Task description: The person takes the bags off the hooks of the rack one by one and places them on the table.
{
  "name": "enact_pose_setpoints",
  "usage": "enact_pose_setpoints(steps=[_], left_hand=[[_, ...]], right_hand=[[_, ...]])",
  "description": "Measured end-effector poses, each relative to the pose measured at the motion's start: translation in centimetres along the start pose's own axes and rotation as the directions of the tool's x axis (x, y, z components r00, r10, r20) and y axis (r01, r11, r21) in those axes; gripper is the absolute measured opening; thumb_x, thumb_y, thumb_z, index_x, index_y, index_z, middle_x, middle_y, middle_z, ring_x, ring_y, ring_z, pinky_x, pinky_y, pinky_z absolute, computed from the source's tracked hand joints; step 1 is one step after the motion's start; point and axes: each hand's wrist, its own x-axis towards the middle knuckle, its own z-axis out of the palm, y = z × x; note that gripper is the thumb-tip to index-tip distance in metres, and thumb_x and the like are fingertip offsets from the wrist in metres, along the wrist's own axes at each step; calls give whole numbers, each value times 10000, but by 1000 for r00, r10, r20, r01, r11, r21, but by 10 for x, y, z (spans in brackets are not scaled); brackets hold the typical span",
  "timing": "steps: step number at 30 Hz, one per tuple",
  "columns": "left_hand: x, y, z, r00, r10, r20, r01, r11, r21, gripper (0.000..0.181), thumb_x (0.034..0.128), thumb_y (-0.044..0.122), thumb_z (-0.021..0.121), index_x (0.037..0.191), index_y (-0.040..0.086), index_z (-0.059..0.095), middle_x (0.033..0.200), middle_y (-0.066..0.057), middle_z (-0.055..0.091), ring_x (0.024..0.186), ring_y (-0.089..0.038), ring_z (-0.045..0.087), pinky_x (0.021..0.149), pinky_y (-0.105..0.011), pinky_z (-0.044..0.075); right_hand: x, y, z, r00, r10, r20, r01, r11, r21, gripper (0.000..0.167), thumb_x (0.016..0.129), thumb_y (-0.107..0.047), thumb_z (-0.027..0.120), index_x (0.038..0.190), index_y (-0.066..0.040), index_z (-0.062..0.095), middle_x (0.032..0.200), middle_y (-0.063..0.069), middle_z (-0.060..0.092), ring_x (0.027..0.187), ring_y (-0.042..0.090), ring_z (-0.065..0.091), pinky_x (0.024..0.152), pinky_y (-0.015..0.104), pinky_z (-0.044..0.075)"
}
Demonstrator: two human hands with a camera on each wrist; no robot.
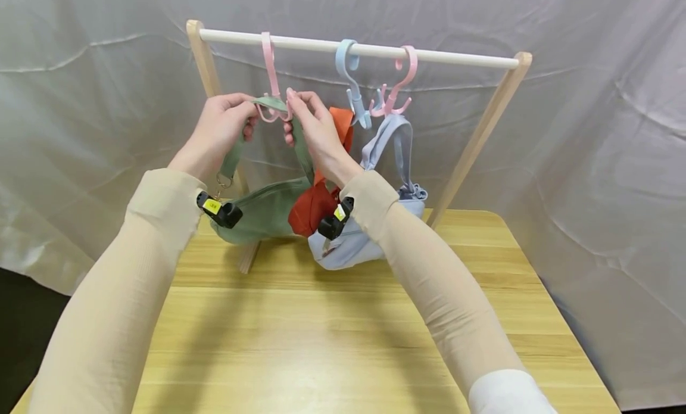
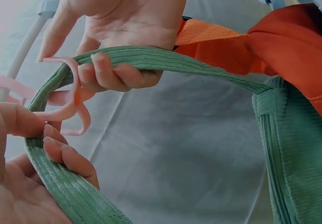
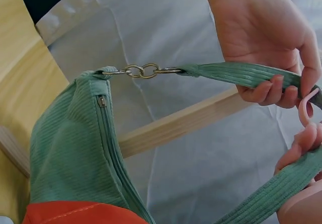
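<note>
Grey, creased fabric point(image 1: 605, 164) is hung behind a wood-grained counter point(image 1: 300, 342), on which a wooden rack point(image 1: 482, 128) with a white rod point(image 1: 455, 58) is placed. Clock directions are taken from the middle of the head view. A pink hook point(image 1: 270, 62) is hung from the rod at eleven o'clock, a light blue hook point(image 1: 345, 68) at twelve and a second pink hook point(image 1: 409, 74) at one.

At nine o'clock, a green corduroy bag point(image 1: 268, 208) is seen, its ribbed strap point(image 1: 231, 158) raised to the first pink hook and passed across its prongs; whether it is borne by them cannot be told. Between strap and bag, metal rings point(image 3: 142, 71) are linked. The strap is pinched on both sides of the prongs: by the left hand point(image 1: 218, 125) at ten o'clock, and by the right hand point(image 1: 318, 128) between eleven and twelve, its fingers curled beneath.

An orange-red bag point(image 1: 311, 210) is set at three o'clock from the green one, overlapping it, and a pale blue bag point(image 1: 348, 250) is placed at four o'clock from the orange-red one.
</note>
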Motion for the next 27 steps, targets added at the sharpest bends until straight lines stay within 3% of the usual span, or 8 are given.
enact_pose_setpoints(steps=[12, 16, 20, 27], left_hand=[[9, 9, -6, 999, -47, 17, 47, 999, 25, 246, 919, 101, 472, 700, 143, 578, 644, 73, 504, 607, -91, 459, 625, -243, 421], [9, 13, -8, 999, -50, 4, 49, 996, 69, 230, 919, 108, 469, 756, 158, 623, 624, 83, 507, 597, -81, 461, 622, -238, 413], [10, 17, -10, 1000, -31, -5, 31, 989, 143, 210, 943, 153, 458, 841, 151, 640, 600, 94, 483, 601, -94, 447, 619, -258, 372], [13, 22, -11, 998, 26, -55, -9, 957, 290, 224, 951, 224, 464, 917, 184, 682, 530, 117, 429, 511, -97, 372, 511, -281, 298]], right_hand=[[2, 2, 0, 999, -28, -18, 27, 998, -63, 195, 1013, -215, 606, 831, -143, 606, 706, 12, 541, 553, 125, 431, 556, 229, 388], [2, 2, 1, 999, -47, -9, 46, 995, -91, 183, 1011, -179, 604, 832, -144, 619, 661, -15, 508, 541, 116, 418, 551, 220, 374], [2, 0, 2, 999, -46, -8, 45, 992, -120, 112, 1008, -153, 607, 924, -88, 643, 659, -30, 512, 547, 108, 411, 556, 214, 366], [3, 0, 6, 993, -115, -30, 106, 973, -204, 175, 984, -141, 642, 1037, 23, 666, 643, -94, 572, 528, 96, 424, 562, 208, 377]])
